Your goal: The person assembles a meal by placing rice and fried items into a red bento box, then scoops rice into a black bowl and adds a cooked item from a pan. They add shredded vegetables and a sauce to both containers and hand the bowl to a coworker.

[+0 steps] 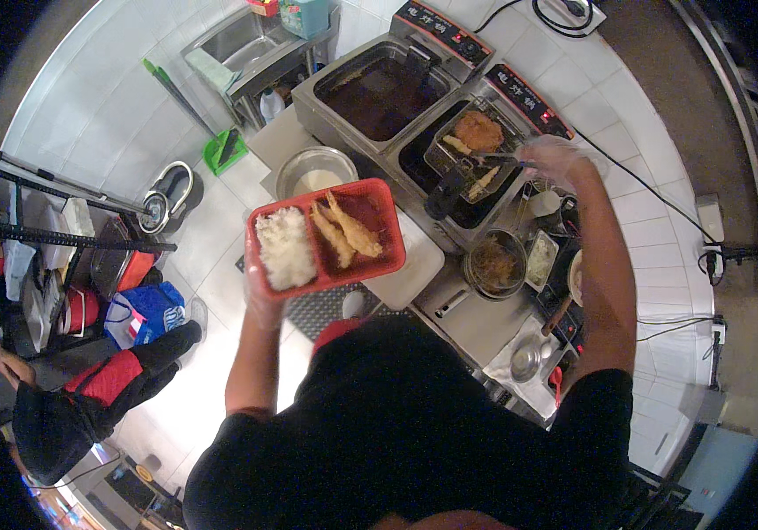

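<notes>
Over floor tiles [220, 247], a tray [343, 276] partly hides the left hand [266, 303].

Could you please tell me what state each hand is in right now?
Left hand: holding the red food tray.
Right hand: closed on what look like tongs.

White tiled walls [101, 132], bright pale tiled floor [208, 269], black shelf rack [70, 238], steel sink [248, 46].

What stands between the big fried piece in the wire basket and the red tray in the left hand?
The wire basket's left wall and the fryer's rim stand between the big fried piece and the red tray; nothing visible covers the piece.
</notes>
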Demonstrator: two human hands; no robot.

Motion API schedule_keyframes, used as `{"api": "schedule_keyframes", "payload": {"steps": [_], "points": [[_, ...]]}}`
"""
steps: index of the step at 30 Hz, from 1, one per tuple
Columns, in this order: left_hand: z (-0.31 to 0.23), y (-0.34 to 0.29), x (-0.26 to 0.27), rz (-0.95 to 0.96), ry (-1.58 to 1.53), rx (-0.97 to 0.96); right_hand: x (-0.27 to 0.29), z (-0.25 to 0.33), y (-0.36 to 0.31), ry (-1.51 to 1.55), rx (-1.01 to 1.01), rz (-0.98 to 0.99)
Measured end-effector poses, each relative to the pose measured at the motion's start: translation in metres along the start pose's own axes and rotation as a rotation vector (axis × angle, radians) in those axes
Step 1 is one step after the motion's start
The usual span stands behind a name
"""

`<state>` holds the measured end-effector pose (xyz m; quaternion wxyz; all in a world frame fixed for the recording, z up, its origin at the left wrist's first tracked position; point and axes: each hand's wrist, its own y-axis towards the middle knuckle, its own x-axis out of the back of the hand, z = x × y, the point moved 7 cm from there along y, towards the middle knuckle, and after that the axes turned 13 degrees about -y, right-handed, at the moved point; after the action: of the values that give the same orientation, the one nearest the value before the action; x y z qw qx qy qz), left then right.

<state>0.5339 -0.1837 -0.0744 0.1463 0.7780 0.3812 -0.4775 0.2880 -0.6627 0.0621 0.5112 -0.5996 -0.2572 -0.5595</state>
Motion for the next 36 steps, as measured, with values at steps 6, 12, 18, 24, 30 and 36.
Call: {"api": "schedule_keyframes", "payload": {"steps": [6,12,18,24,30,36], "points": [[-0.001,-0.004,-0.018,0.079,-0.206,0.129,0.023,0.036,0.005,-0.678,-0.084,-0.474],[-0.007,-0.021,-0.029,0.139,0.094,-0.037,0.008,0.057,0.016,-0.526,-0.268,-0.247],[0.005,-0.002,0.0,-0.109,-0.316,0.158,0.043,0.05,-0.03,-0.232,-0.248,-0.355],[0.011,0.004,0.004,0.028,-0.504,0.322,0.148,0.149,-0.093,-0.166,-0.182,-0.275],[0.001,0.003,0.007,-0.026,-0.204,0.282,0.139,0.299,-0.106,-0.754,0.5,-0.426],[-0.011,-0.015,-0.02,0.005,-0.282,0.229,0.109,0.347,-0.08,-0.677,0.759,-0.403]]}}
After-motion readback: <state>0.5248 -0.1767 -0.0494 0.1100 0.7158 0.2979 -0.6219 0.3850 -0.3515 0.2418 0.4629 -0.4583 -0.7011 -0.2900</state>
